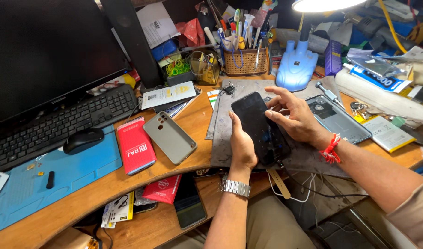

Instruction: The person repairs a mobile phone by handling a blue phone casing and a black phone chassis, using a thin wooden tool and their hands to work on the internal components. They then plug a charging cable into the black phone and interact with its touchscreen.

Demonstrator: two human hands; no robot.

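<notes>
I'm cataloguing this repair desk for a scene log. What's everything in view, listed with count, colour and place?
phone: 1, black screen, held over the grey mat
grey mat: 1, desk centre
opened phone body: 1, grey-blue, right of the hands
phone case: 1, grey-green, left of the mat
red box: 1, beside the case
keyboard: 1, black, left
mouse: 1, black, on the blue mat
blue mat: 1, front left
tool basket: 1, wicker, back
lamp: 1, pale blue base
left hand: holds the phone
right hand: touches the phone's edge
</notes>
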